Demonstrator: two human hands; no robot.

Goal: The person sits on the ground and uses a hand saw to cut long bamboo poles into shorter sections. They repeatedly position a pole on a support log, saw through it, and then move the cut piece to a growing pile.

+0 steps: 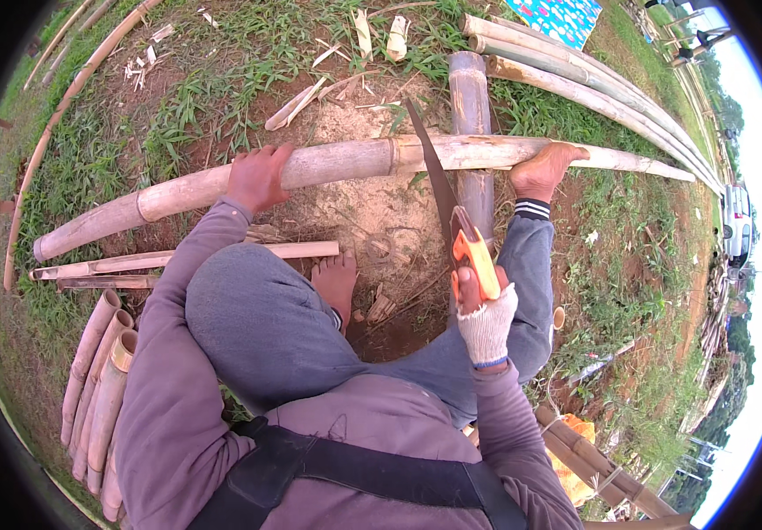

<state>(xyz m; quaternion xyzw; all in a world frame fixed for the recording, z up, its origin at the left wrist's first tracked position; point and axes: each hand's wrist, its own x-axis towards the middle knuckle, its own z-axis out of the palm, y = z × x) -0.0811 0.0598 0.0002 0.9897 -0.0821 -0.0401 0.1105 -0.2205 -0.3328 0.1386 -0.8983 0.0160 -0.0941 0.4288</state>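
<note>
my left hand (256, 177) is clamped over the long bamboo pole (346, 163), pinning it across a thick bamboo log (472, 106). my gloved right hand (484, 314) is closed around the orange handle of a handsaw (452, 221), its blade meeting the pole between my left hand and a bare foot (544, 168) pressed on the pole beyond the saw.

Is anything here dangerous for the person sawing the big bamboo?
Yes, maybe. The saw blade cuts the bamboo pole between the left hand and a bare foot pressing it down; a slip might nick either. The right hand has a glove, the left has none. The pole rests on a round bamboo log, so it may roll.
</note>
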